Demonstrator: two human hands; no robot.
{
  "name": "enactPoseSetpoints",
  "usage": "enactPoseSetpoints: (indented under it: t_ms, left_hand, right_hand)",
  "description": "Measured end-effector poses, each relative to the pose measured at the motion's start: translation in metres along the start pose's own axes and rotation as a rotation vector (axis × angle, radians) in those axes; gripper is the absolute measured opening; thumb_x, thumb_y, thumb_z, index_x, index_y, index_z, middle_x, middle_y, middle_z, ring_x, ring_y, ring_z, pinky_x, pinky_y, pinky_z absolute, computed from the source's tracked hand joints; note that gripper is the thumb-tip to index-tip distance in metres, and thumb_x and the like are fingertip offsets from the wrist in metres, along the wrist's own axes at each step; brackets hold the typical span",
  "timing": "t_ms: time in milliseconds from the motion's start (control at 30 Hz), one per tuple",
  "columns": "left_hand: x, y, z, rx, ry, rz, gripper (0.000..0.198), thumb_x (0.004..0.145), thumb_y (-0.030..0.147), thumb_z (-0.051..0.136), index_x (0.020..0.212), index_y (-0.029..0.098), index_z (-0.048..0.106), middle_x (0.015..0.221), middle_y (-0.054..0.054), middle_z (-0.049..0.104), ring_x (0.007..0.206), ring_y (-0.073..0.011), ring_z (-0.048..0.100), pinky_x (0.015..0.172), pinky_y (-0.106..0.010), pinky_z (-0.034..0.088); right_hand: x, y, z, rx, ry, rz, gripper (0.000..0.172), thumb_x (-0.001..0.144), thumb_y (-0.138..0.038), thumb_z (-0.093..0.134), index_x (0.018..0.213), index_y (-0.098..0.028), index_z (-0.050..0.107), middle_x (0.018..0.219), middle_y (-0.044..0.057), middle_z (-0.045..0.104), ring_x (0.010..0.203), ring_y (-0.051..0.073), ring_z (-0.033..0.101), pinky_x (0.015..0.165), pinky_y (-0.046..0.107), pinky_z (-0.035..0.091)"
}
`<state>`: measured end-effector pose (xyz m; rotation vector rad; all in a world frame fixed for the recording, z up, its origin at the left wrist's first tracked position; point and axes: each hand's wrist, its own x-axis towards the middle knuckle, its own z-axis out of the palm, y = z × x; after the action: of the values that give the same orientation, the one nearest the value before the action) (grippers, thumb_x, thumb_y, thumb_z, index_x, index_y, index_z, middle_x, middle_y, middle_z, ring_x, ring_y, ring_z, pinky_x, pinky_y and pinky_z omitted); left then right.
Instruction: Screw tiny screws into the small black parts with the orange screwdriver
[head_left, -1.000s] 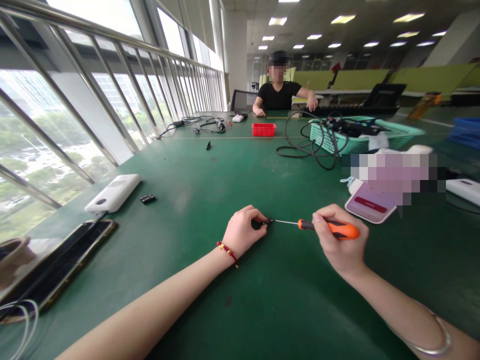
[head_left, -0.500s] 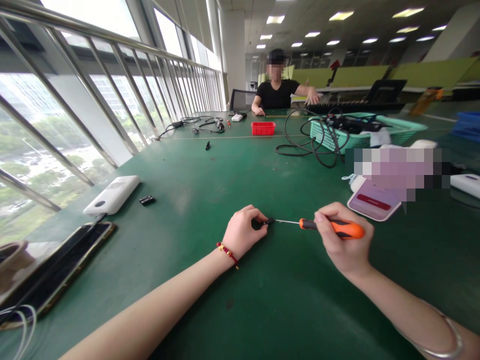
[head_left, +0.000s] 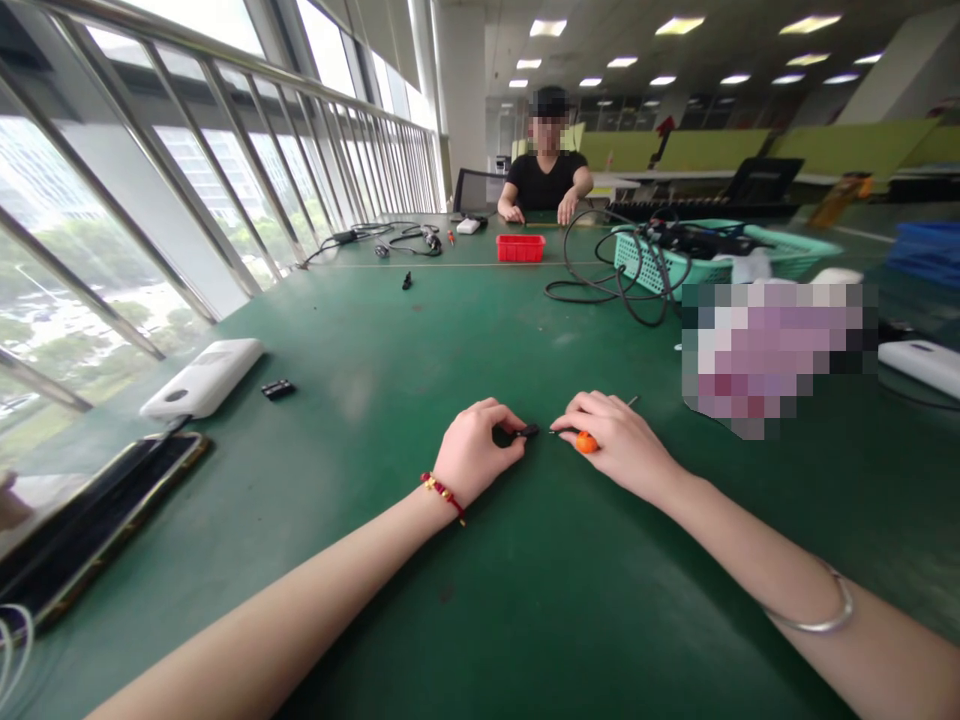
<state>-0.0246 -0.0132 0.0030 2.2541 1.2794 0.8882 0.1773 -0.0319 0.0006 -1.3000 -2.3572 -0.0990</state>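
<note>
My left hand (head_left: 480, 452) pinches a small black part (head_left: 529, 431) low over the green tabletop (head_left: 465, 340); its exact kind is too small to make out. My right hand (head_left: 616, 440) is closed around a screwdriver with an orange and black handle (head_left: 586, 442). The handle's round end shows under the fingers, and the thin metal shaft pokes out behind the hand, pointing away to the right. Close to the black part, my right thumb and forefinger come together on something tiny and dark (head_left: 553, 431) that I cannot identify. A small gap separates the two hands.
At left lie a white power bank (head_left: 202, 378), a phone (head_left: 112, 520) and a black piece (head_left: 277, 389). Farther off are a red bin (head_left: 520, 248), a green basket (head_left: 802, 250) with cables, and a seated person (head_left: 546, 180). A blurred patch covers items at right.
My right hand has moved left toward the black part and turned the screwdriver, so its shaft no longer points at the part. The person opposite has drawn an arm back in.
</note>
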Motion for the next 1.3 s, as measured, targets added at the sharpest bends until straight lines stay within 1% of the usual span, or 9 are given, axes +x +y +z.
enactPoseSetpoints:
  t_ms: [100, 233, 533, 933, 1100, 1200, 1300]
  left_hand:
    - [0.0, 0.0, 0.0, 0.005, -0.003, 0.008, 0.012, 0.068, 0.015, 0.06, 0.075, 0.019, 0.068, 0.078, -0.001, 0.064, 0.074, -0.0144, 0.06, 0.071, -0.025, 0.049]
    - [0.0, 0.0, 0.0, 0.006, -0.002, 0.014, 0.011, 0.068, 0.015, 0.059, 0.074, 0.018, 0.068, 0.077, -0.001, 0.064, 0.073, -0.0143, 0.06, 0.07, -0.025, 0.049]
    - [0.0, 0.002, 0.001, 0.026, -0.015, 0.045, 0.012, 0.068, 0.015, 0.059, 0.075, 0.019, 0.068, 0.077, 0.0, 0.063, 0.073, -0.0141, 0.06, 0.07, -0.025, 0.049]
    - [0.0, 0.003, 0.001, 0.049, -0.019, 0.057, 0.012, 0.068, 0.015, 0.059, 0.076, 0.019, 0.068, 0.078, -0.001, 0.063, 0.074, -0.015, 0.059, 0.071, -0.026, 0.048]
    - [-0.001, 0.004, 0.001, 0.058, -0.014, 0.055, 0.011, 0.068, 0.016, 0.059, 0.075, 0.019, 0.068, 0.078, -0.001, 0.063, 0.075, -0.0153, 0.059, 0.072, -0.026, 0.048]
    - [-0.001, 0.005, 0.001, 0.081, -0.024, 0.066, 0.011, 0.069, 0.016, 0.059, 0.076, 0.019, 0.067, 0.079, -0.002, 0.063, 0.076, -0.0159, 0.058, 0.073, -0.027, 0.047]
    - [-0.001, 0.005, 0.001, 0.101, -0.032, 0.083, 0.011, 0.069, 0.016, 0.059, 0.076, 0.019, 0.067, 0.079, -0.002, 0.063, 0.077, -0.0164, 0.058, 0.074, -0.028, 0.047]
  right_hand:
    - [0.001, 0.002, 0.005, 0.007, -0.005, 0.027, 0.012, 0.083, -0.019, 0.054, 0.086, -0.02, 0.066, 0.083, 0.004, 0.061, 0.08, 0.018, 0.053, 0.068, 0.03, 0.037]
    - [0.003, 0.001, 0.004, -0.001, 0.009, 0.028, 0.012, 0.083, -0.021, 0.055, 0.082, -0.02, 0.067, 0.081, 0.003, 0.061, 0.078, 0.017, 0.052, 0.067, 0.029, 0.037]
    - [0.004, -0.001, 0.009, 0.009, 0.029, 0.02, 0.014, 0.081, -0.013, 0.052, 0.074, -0.019, 0.062, 0.077, 0.002, 0.059, 0.075, 0.015, 0.051, 0.067, 0.028, 0.036]
    - [0.003, 0.001, 0.01, 0.037, 0.039, 0.047, 0.014, 0.078, -0.009, 0.051, 0.073, -0.02, 0.059, 0.077, 0.002, 0.059, 0.075, 0.016, 0.052, 0.066, 0.027, 0.037]
    - [0.003, -0.002, 0.008, 0.055, 0.058, 0.055, 0.016, 0.078, -0.007, 0.049, 0.074, -0.019, 0.058, 0.078, 0.002, 0.059, 0.073, 0.015, 0.052, 0.066, 0.026, 0.037]
    - [0.003, -0.008, 0.005, 0.106, 0.106, 0.074, 0.014, 0.08, -0.01, 0.049, 0.077, -0.019, 0.059, 0.079, 0.002, 0.059, 0.072, 0.014, 0.053, 0.066, 0.025, 0.038]
    - [0.003, -0.014, 0.003, 0.149, 0.119, 0.061, 0.011, 0.083, -0.014, 0.05, 0.079, -0.02, 0.06, 0.079, 0.002, 0.059, 0.072, 0.014, 0.053, 0.067, 0.025, 0.038]
